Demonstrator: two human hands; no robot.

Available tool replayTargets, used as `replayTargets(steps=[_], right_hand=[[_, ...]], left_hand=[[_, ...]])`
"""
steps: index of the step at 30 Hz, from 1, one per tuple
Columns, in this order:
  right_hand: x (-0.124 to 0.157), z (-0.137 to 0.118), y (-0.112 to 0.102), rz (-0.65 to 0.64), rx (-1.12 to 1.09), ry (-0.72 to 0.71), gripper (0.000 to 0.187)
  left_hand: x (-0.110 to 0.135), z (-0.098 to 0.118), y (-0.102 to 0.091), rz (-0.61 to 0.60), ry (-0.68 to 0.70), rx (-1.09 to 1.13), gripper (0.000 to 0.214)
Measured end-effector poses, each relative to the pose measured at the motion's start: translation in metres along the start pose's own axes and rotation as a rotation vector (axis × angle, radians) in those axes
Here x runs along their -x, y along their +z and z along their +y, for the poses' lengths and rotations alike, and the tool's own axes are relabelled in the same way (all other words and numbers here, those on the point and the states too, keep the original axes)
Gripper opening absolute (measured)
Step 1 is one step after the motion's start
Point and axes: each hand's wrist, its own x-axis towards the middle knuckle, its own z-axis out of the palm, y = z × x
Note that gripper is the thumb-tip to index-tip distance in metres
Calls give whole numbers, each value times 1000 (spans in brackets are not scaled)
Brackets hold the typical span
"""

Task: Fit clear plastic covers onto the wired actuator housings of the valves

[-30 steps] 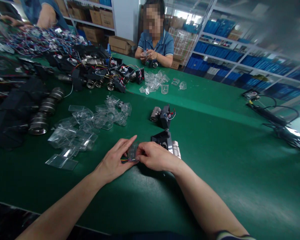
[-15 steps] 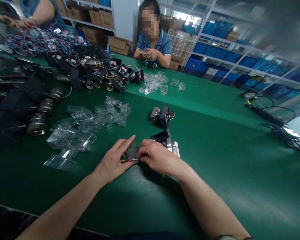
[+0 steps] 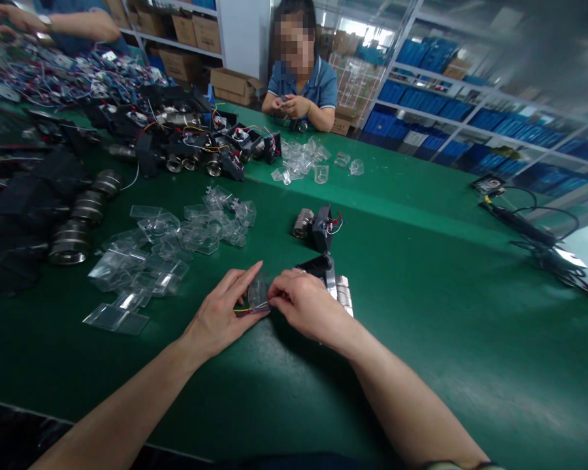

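Observation:
My left hand (image 3: 220,316) grips a clear plastic cover (image 3: 258,293) between its thumb and fingers, low over the green table. Thin coloured wires (image 3: 245,311) run along the cover's near edge, beside the left thumb. With fingertips pinched together, my right hand (image 3: 306,303) works at the white ends of these wires. A black housing (image 3: 318,264) with a metal threaded fitting (image 3: 343,295) lies just behind and right of that hand, partly covered by it. Farther back stands a similar black unit (image 3: 322,228) with a metal fitting and loose wires.
Clear plastic pieces (image 3: 151,264) lie in a heap to the left. Black units with metal fittings (image 3: 70,241) crowd the far left, with a wire pile (image 3: 102,78) behind. A co-worker (image 3: 301,91) sits opposite; another person's arm (image 3: 78,26) reaches in. Black cables (image 3: 534,225) lie right.
The wire ends and my right fingertips have shifted slightly left, closer to the clear cover. My left hand stays nearly in place. The arm of the person at the upper left has moved.

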Motion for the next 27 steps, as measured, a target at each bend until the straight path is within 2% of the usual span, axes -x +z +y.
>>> replayTargets(steps=[10,17,27], right_hand=[[-2,-2,3,-39,42,12,11],[0,-1,-1,-42,-18,9,11],[-1,0,-1,-42,-54,-55,11]], left_hand=[[0,3,1,26,29,-33,69],[-2,6,0,64,66,-19,66],[-1,6,-1,82,70,-57,68]])
